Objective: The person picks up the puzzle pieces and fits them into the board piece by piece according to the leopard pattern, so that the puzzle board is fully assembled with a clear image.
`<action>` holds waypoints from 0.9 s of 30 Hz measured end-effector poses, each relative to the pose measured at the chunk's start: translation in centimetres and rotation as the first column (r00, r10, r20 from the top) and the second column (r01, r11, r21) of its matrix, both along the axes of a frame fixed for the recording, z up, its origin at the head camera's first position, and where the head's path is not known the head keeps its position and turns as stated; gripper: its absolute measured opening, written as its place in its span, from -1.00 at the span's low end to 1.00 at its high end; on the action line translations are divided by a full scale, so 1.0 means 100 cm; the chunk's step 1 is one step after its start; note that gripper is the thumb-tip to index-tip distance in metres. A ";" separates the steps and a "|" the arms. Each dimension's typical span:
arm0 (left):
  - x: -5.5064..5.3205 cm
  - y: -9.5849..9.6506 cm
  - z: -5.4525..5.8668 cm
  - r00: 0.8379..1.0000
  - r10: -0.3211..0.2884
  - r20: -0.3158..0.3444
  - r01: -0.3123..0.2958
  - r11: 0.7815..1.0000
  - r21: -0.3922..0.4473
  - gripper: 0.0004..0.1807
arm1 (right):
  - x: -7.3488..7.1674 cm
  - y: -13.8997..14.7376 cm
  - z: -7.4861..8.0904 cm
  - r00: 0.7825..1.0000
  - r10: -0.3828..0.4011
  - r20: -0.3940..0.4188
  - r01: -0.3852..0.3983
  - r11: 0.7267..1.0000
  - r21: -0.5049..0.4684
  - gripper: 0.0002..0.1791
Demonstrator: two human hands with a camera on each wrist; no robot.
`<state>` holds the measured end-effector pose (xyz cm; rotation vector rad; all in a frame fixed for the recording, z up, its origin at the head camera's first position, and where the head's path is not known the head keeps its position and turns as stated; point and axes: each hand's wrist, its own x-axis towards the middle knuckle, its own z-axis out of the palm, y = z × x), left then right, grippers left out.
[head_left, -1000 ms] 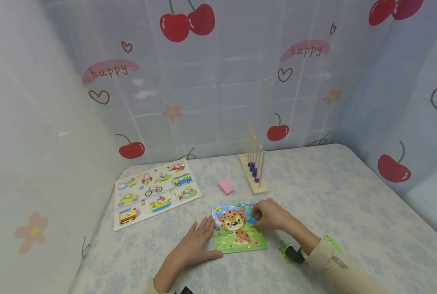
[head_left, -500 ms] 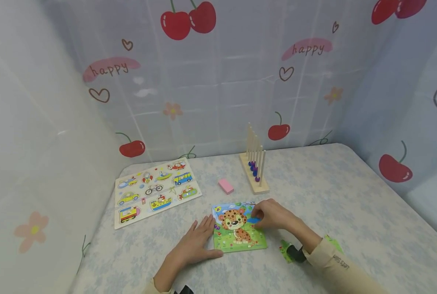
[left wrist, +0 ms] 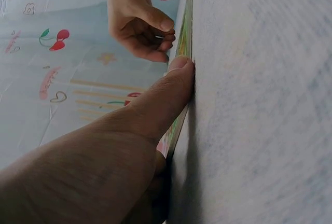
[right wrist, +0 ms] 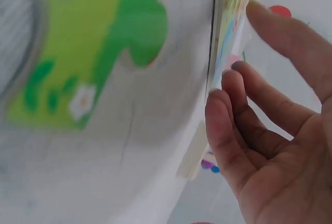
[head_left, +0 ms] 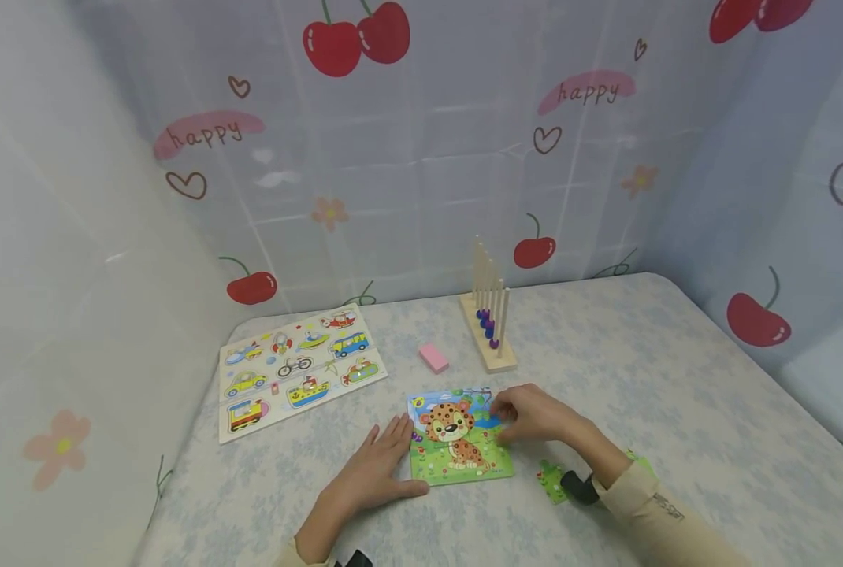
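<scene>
A jigsaw puzzle (head_left: pixel 457 465) with a spotted leopard cub on grass lies on the table in the head view. My left hand (head_left: pixel 372 472) lies flat with straight fingers along its left side, the thumb at the near left corner. In the left wrist view that thumb (left wrist: pixel 174 86) touches the puzzle's edge. My right hand (head_left: pixel 535 413) hovers at the puzzle's right edge, beside a blue part of the picture. The right wrist view shows its fingers (right wrist: pixel 223 130) loosely bent, thumb apart, nothing held. A loose green puzzle piece (head_left: pixel 552 482) lies near the right wrist.
Another green piece (head_left: pixel 641 461) is partly hidden by the right sleeve. A pink block (head_left: pixel 433 358) lies behind the puzzle. Behind it stands a wooden peg rack (head_left: pixel 499 361) with several blue and purple beads. A vehicle puzzle board (head_left: pixel 272 405) lies at the left.
The right hand has let go of a blue puzzle piece, which now lies in the leopard picture, and has drawn slightly right with thumb and fingers parted. The left hand has stayed put.
</scene>
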<state>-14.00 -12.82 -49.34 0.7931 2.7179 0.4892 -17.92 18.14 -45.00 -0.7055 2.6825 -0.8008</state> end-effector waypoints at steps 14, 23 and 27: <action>0.001 0.002 -0.001 1.000 0.018 -0.016 -0.019 1.000 -0.015 0.17 | 0.027 0.046 0.005 0.995 -0.013 0.095 0.012 1.000 0.005 -0.46; 0.002 0.005 0.001 0.999 0.033 -0.001 -0.033 0.999 -0.026 0.17 | 0.051 0.069 -0.002 0.960 -0.049 0.275 0.061 0.998 -0.034 -0.44; 0.001 0.005 0.001 0.999 0.037 0.008 -0.037 0.999 -0.029 0.17 | 0.058 0.072 -0.003 0.955 -0.034 0.295 0.053 0.997 -0.058 -0.42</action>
